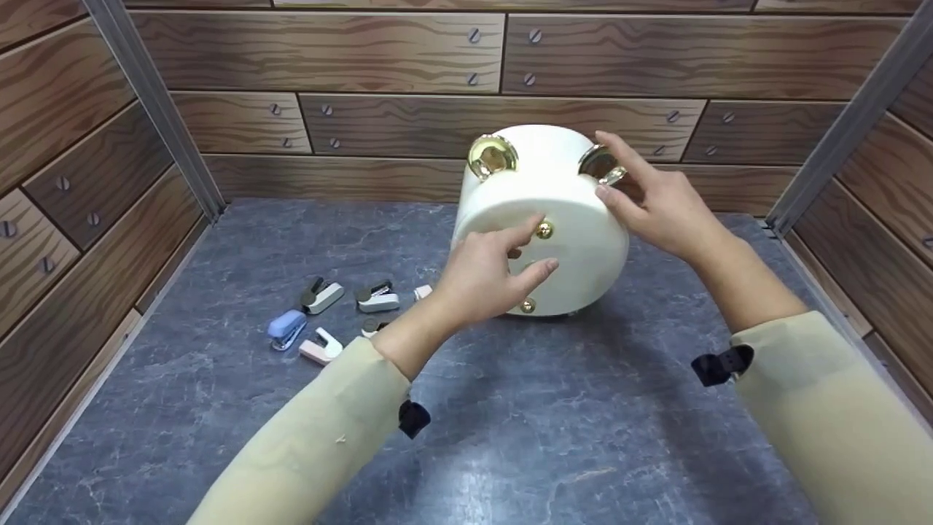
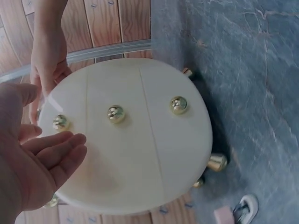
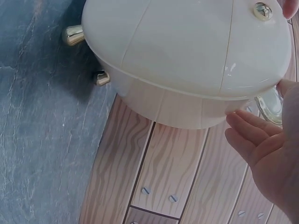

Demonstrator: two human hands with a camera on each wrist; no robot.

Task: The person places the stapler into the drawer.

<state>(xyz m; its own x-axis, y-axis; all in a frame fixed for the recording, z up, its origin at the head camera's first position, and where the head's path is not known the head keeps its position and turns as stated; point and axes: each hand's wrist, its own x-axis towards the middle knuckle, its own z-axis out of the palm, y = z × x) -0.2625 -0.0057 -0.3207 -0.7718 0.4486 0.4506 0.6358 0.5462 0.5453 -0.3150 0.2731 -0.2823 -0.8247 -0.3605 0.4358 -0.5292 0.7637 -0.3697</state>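
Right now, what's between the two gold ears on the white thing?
In the head view, only a bare stretch of the white thing lies between the gold ears.

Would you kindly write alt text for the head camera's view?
A rounded white box with gold knobs sits on a dark marbled table, a person's left hand before its front, the right hand at its upper-right gold ornament. Small staplers lie left of it.

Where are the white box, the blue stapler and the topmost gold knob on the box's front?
White box [image 1: 587, 249]: head view, on its front face.
Blue stapler [image 1: 286, 323]: head view, on its blue top.
Gold knob [image 1: 544, 230]: head view, on its rounded front.
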